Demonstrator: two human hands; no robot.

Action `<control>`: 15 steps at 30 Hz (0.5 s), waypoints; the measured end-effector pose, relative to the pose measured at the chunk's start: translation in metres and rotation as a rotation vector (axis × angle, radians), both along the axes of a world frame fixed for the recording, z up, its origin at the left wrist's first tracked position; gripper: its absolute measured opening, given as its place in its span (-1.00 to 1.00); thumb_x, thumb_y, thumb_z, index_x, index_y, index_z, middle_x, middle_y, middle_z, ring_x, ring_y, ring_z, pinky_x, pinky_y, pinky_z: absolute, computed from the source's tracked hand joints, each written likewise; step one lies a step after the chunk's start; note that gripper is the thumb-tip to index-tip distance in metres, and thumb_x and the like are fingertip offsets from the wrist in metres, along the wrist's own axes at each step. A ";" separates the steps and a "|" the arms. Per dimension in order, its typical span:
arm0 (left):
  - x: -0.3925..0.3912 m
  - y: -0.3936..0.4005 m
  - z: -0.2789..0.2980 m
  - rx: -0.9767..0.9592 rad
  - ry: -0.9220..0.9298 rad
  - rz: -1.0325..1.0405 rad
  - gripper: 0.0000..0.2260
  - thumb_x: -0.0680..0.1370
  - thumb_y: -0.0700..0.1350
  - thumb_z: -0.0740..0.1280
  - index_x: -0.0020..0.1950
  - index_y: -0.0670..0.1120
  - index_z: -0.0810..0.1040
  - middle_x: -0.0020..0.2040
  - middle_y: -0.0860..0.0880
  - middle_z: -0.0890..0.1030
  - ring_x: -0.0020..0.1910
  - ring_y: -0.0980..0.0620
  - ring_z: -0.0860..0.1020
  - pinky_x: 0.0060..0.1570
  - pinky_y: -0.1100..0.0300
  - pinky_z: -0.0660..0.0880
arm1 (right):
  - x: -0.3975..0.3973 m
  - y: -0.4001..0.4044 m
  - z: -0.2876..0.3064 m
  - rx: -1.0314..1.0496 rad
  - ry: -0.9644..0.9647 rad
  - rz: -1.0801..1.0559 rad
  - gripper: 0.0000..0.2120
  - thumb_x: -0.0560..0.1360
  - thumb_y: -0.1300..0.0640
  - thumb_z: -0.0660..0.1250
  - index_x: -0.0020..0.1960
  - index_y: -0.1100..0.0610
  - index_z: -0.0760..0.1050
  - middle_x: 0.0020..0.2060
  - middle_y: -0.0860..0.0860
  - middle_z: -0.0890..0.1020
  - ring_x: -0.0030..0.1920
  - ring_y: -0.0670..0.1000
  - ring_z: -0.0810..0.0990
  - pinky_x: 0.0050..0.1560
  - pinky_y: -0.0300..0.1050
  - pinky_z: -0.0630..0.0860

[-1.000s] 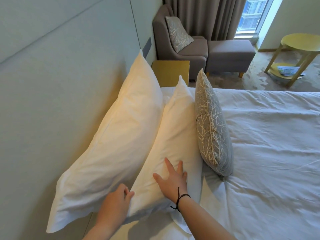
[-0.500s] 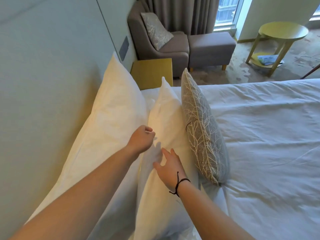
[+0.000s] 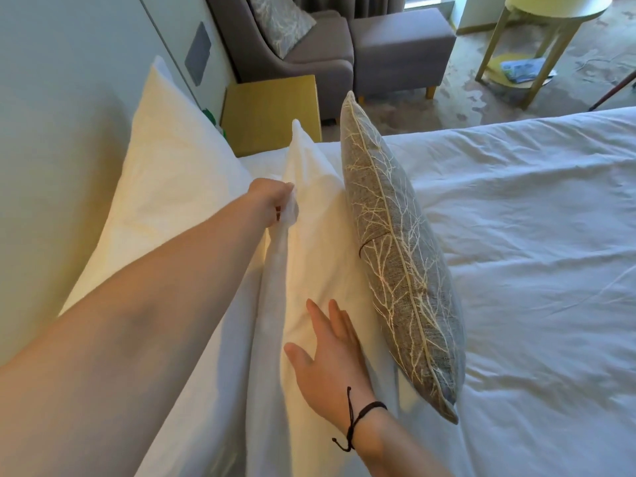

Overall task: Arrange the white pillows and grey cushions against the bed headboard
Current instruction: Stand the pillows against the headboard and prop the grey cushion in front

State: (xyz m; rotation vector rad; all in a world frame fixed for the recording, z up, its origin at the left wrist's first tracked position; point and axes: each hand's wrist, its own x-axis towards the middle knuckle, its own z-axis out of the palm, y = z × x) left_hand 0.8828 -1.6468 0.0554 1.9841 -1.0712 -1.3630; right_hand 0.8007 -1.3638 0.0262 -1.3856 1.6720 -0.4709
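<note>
A large white pillow (image 3: 172, 173) leans on the pale headboard (image 3: 69, 98) at the left. In front of it stands a second white pillow (image 3: 320, 242), upright on its edge. My left hand (image 3: 275, 201) grips the top seam of this second pillow, with fabric bunched in the fingers. My right hand (image 3: 330, 359) lies flat with straight fingers on the pillow's front face, low down. A grey cushion (image 3: 399, 256) with a pale branch pattern leans against the front of the second pillow, just right of my right hand.
The white duvet (image 3: 533, 270) covers the bed to the right. A yellow bedside table (image 3: 272, 111) stands beyond the pillows. Behind it are a grey armchair (image 3: 309, 60) holding another patterned cushion (image 3: 278, 22), a grey footstool (image 3: 402, 46) and a round yellow table (image 3: 550, 15).
My left hand has travelled from the near corner up along the second pillow's top edge and now grips the seam. My right hand stays flat on the pillow's face. The view has tilted down.
</note>
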 end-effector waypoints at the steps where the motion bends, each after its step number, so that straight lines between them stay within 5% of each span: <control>1: -0.001 -0.004 0.002 -0.042 -0.056 -0.017 -0.62 0.57 -0.07 0.36 0.34 -0.20 0.48 0.27 -0.19 0.57 0.05 -0.10 0.61 -0.13 0.17 0.57 | 0.002 0.000 -0.001 -0.009 0.014 -0.007 -0.35 0.56 -0.21 0.14 0.54 -0.22 -0.09 0.58 -0.07 -0.15 0.55 -0.04 -0.25 0.53 -0.03 -0.17; 4: 0.006 -0.026 0.010 -0.232 -0.150 0.035 -0.61 0.50 -0.19 0.41 0.33 -0.08 0.48 0.23 -0.12 0.56 0.14 -0.11 0.57 -0.01 0.18 0.55 | 0.011 -0.001 -0.003 -0.006 0.046 -0.024 -0.32 0.53 -0.32 0.09 0.54 -0.21 -0.11 0.57 -0.07 -0.19 0.53 -0.04 -0.31 0.52 0.02 -0.25; 9: 0.054 -0.046 0.035 -0.428 -0.553 0.069 -0.78 0.43 -0.27 0.31 0.00 -0.01 0.46 -0.03 -0.01 0.50 0.01 -0.07 0.51 0.08 0.09 0.54 | 0.023 0.003 -0.003 -0.010 0.094 0.062 -0.28 0.50 -0.35 0.05 0.51 -0.26 -0.27 0.53 -0.14 -0.34 0.46 -0.12 -0.49 0.47 0.06 -0.39; 15: 0.058 -0.028 0.022 -0.468 -0.931 -0.246 -0.85 0.56 -0.20 0.28 0.12 -0.10 0.47 0.08 -0.22 0.57 0.06 -0.26 0.54 0.04 -0.07 0.48 | 0.027 0.021 -0.001 0.048 0.152 0.153 -0.26 0.51 -0.26 0.13 0.52 -0.22 -0.22 0.53 -0.03 -0.37 0.48 0.01 -0.49 0.45 0.15 -0.42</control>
